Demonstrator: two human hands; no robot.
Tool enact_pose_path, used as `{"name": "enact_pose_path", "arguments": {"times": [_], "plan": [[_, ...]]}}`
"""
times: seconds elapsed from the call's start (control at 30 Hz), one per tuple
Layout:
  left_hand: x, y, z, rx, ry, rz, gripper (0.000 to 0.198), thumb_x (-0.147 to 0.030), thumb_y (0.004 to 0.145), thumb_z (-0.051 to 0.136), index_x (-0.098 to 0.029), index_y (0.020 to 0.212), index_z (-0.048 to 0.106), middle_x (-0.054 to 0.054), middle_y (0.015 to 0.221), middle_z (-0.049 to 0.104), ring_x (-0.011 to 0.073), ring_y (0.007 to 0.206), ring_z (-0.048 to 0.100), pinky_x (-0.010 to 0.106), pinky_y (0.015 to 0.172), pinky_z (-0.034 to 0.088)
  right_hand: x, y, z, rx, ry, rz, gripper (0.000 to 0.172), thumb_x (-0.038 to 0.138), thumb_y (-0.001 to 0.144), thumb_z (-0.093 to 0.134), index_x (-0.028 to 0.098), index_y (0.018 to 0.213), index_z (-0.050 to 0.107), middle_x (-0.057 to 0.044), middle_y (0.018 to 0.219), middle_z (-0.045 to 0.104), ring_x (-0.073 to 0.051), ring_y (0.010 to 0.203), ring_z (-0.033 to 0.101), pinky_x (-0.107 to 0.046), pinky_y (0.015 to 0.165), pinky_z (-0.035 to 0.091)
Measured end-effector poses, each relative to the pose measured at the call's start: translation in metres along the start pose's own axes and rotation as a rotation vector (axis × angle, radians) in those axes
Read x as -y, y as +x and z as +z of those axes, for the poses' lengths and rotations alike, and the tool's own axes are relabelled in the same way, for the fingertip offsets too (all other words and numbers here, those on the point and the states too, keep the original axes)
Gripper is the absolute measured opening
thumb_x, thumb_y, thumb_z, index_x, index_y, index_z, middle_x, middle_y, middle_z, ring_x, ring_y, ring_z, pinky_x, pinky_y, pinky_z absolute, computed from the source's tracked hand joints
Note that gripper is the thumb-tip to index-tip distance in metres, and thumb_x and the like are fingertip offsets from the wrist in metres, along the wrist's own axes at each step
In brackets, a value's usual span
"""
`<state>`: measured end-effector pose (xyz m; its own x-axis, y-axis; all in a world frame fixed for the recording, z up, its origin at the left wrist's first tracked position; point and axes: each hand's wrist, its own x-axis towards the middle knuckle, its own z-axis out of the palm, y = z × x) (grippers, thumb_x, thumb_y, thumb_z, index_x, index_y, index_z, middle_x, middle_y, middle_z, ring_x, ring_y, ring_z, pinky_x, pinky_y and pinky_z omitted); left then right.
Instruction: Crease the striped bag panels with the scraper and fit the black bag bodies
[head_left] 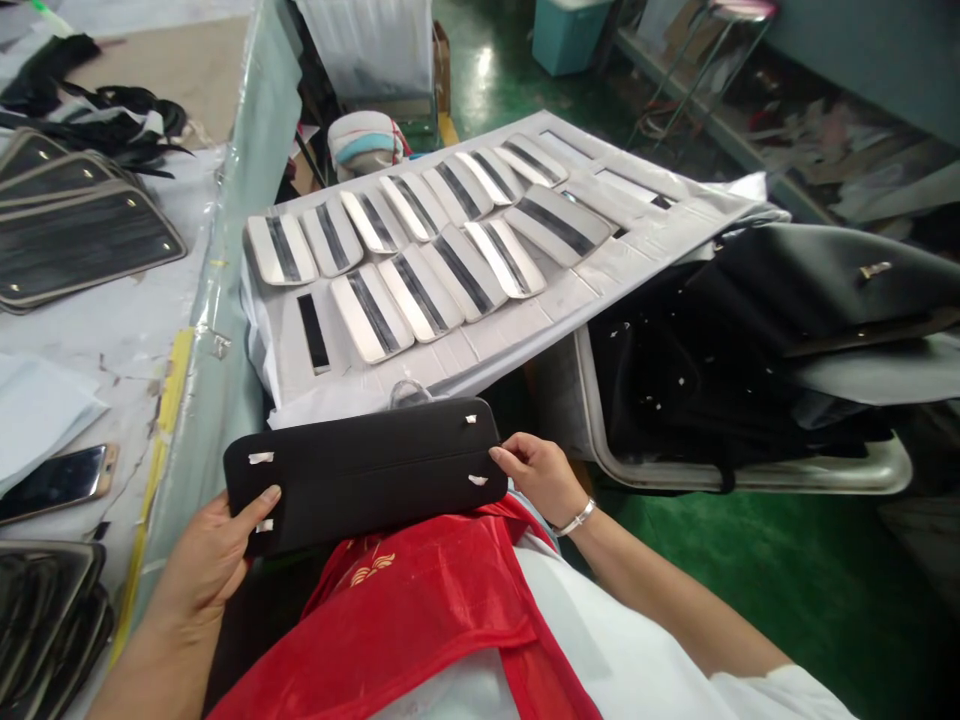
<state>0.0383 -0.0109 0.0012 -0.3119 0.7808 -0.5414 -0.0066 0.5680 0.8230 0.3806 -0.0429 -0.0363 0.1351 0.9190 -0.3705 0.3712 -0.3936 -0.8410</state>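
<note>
I hold a long black padded panel (367, 472) across my lap, over a red cloth (420, 610). Small white tape bits sit at its corners. My left hand (206, 560) grips its left end, thumb on top. My right hand (536, 475), with a silver bracelet on the wrist, pinches its right end. Just beyond the panel lies a tilted grey board (592, 270) that carries several white pieces with a black stripe (420, 290) in two rows.
A bin (750, 470) at the right holds black leather pieces. The table (112, 330) on the left bears a phone (56, 480), stacked dark panels (75, 235) and more at the lower left (45, 620). Green floor lies at the right.
</note>
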Motion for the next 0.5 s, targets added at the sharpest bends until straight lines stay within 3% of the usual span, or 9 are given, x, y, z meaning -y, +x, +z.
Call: {"name": "enact_pose_path", "arguments": {"times": [0.37, 0.5], "plan": [[-0.0016, -0.0046, 0.0081, 0.002, 0.020, 0.002, 0.072, -0.039, 0.049, 0.081, -0.019, 0.114, 0.059, 0.004, 0.086, 0.072, 0.0228, 0.082, 0.068, 0.029, 0.070, 0.058, -0.0017, 0.0023, -0.0005, -0.063, -0.036, -0.012, 0.028, 0.042, 0.076, 0.056, 0.017, 0.063, 0.057, 0.003, 0.052, 0.050, -0.009, 0.048, 0.041, -0.021, 0.045, 0.030], [-0.0036, -0.0069, 0.0097, -0.060, 0.115, 0.014, 0.069, -0.037, 0.044, 0.081, -0.019, 0.108, 0.063, 0.003, 0.082, 0.072, 0.0245, 0.085, 0.067, 0.030, 0.072, 0.058, -0.0023, 0.0043, -0.0007, -0.057, -0.040, -0.010, 0.028, 0.041, 0.075, 0.056, 0.018, 0.062, 0.057, 0.003, 0.051, 0.051, -0.009, 0.048, 0.041, -0.021, 0.045, 0.030]]}}
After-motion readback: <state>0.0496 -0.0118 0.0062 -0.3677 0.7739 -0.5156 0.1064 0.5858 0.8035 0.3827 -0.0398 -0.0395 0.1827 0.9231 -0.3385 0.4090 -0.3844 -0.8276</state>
